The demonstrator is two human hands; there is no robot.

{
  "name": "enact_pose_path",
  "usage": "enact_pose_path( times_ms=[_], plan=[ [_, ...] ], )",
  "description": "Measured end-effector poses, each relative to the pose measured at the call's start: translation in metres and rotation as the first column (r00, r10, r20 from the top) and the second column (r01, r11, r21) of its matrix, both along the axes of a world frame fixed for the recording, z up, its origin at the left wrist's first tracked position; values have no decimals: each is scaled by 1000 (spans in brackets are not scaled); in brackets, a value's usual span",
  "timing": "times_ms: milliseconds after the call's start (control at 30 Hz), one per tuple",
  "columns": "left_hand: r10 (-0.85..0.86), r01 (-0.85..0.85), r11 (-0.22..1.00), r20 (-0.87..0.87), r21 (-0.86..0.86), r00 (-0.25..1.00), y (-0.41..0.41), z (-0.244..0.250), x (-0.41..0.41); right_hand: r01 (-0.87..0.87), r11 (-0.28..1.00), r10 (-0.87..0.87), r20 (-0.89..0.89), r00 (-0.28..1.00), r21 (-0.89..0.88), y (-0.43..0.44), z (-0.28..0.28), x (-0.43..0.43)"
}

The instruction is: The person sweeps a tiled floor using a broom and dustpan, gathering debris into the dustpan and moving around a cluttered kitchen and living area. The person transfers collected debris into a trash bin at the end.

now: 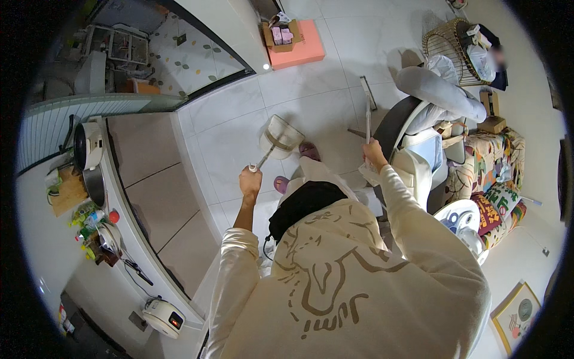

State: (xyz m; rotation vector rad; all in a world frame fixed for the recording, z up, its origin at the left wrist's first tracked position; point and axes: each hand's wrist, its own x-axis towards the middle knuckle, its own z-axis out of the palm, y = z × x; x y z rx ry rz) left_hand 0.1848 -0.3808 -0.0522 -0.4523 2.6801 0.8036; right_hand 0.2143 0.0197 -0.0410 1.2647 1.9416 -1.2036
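My left hand (pixel 250 183) is closed around the upper end of a long-handled dustpan's handle. The white dustpan (pixel 282 137) is down by the tiled floor, just ahead of my feet in purple slippers (pixel 310 151). In my right hand (pixel 375 154) is the pale handle of a broom (pixel 368 114). Its narrow, flat head (pixel 364 87) reaches out over the floor beyond the hand. The right hand is close to the dark rounded edge of a table (pixel 390 121). Whether the broom head touches the floor, I cannot tell.
A kitchen counter (pixel 148 242) with a rice cooker (pixel 165 317) runs along the left. Ahead, a small carton (pixel 297 30) rests on a pink box (pixel 309 53). White chairs (pixel 412 175), a grey cushion (pixel 441 92) and a wicker basket (pixel 437 45) crowd the right. A doorway opens ahead left.
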Motion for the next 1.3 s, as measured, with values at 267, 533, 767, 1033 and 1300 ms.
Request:
enact_pose_path(
  times_ms=[267,533,767,1033,1300],
  plan=[
    [-80,82,996,61,-34,995,14,-3,-33,-655,749,662,-63,747,98,-73,-36,39],
    [-157,147,987,273,59,949,26,-5,-75,-254,880,220,-131,967,-401,-177,28,23],
    [-273,157,923,312,352,910,-33,6,-91,96,896,-142,-75,987,-433,-207,130,57],
    [-381,274,883,241,382,893,-104,50,-98,434,842,-482,-85,872,-320,-318,154,113],
    [-666,645,716,-15,268,746,-104,7,-80,613,763,-634,-54,771,-204,-352,139,178]
  ],
)
